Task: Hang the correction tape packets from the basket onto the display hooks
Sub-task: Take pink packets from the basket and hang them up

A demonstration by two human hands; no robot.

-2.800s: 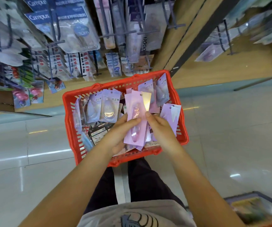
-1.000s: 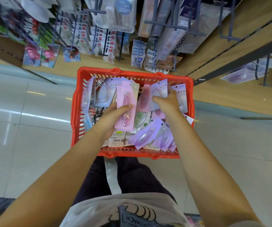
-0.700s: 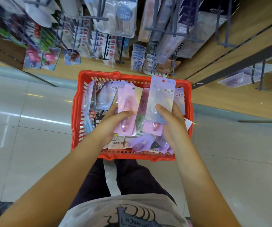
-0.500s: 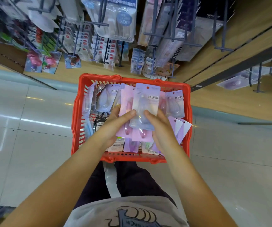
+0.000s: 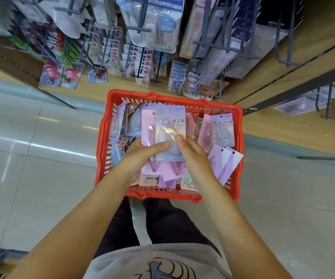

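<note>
A person looks down at both bare hands working over a red basket (image 5: 102, 137) that sits on a pale tiled floor (image 5: 31, 168). The left hand (image 5: 142, 156) has its grip closed on a small stack of correction tape packets (image 5: 169, 127) — thumb lying across the front, fingers hidden behind. The top packet is pale blue-lilac with a clear blister; pink packets (image 5: 148, 125) show behind and below it. The right hand (image 5: 192, 154) meets the same stack from the other side, its grip narrow, thumb pressed on the front of the top packet just beside the left thumb.

Around and beneath the grip, more packets (image 5: 222, 129) lie loose in the basket, pink and lilac, some upright against the walls, some flat. Beyond the grip, past the basket's far rim, display hooks (image 5: 140, 31) jut from a wooden shelf wall (image 5: 283, 63) — most already carry hanging stationery packs. Nearer than the grip are dark trousers and a grey printed shirt (image 5: 162, 262).
</note>
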